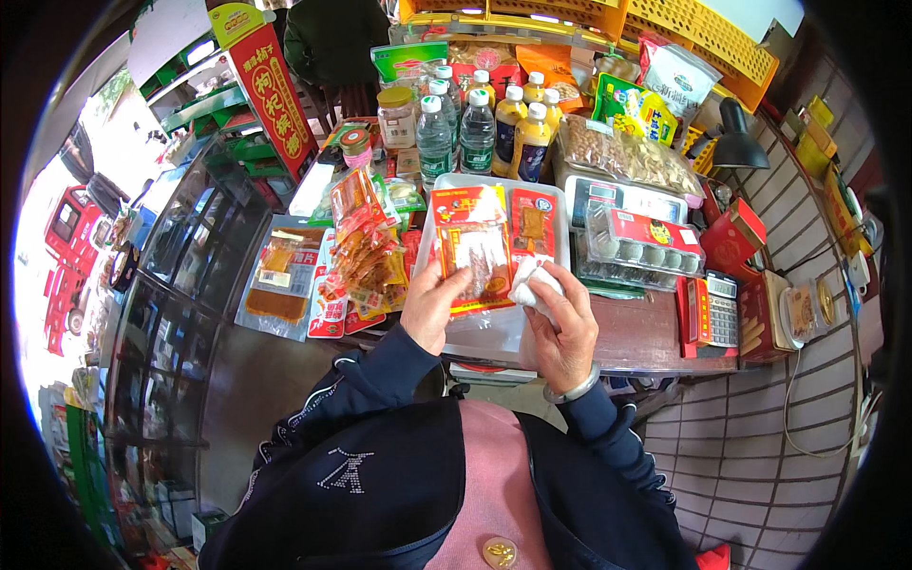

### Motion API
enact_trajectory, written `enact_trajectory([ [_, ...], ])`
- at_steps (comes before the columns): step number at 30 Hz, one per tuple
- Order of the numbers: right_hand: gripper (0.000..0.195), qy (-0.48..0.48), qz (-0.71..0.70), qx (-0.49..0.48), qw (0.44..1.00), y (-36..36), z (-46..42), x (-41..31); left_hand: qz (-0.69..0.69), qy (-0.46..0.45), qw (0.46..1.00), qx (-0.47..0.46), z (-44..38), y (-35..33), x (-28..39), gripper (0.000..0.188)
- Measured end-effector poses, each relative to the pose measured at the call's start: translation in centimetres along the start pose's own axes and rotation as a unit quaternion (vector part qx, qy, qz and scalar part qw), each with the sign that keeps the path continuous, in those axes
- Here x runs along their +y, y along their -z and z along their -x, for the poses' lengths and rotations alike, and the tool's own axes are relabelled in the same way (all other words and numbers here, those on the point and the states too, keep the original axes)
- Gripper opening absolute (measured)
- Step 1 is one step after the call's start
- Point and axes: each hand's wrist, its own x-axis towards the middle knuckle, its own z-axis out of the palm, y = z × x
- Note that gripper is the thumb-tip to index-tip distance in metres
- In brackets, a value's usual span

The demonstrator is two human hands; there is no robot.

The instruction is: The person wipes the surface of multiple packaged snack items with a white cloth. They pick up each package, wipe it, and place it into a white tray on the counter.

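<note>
My left hand grips the lower left edge of a red and yellow snack packet with a see-through window, thumb on its front. My right hand pinches a crumpled white cloth or tissue at the packet's right side. Beneath them lies a white plastic tray, with a smaller red snack packet in its upper right part. Left of the tray is a heap of clear-wrapped brown snacks, and beyond that a flat vacuum pack.
Water bottles and yellow-capped drinks stand behind the tray. To the right are a white scale, egg cartons, a calculator and a black lamp. A dark glass display case stands left; a person is beyond the table.
</note>
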Motion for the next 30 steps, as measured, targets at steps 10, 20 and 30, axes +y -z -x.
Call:
enact_trajectory([
  [10, 0.038, -0.017, 0.006, -0.09, 0.996, -0.1, 1.2, 0.6, -0.012, -0.021, 0.999, -0.046, 0.4, 0.0, -0.3, 0.028],
  [20, 0.035, -0.1, 0.0, -0.11, 0.989, 1.9, 4.5, 1.3, -0.148, -0.059, 0.984, 0.078, -2.9, 6.1, 2.0, 0.032],
  [30, 0.034, -0.097, -0.013, -0.101, 0.99, 2.5, 5.2, 1.9, -0.375, -0.118, 0.917, 0.067, -12.5, 8.9, -4.9, 0.043],
])
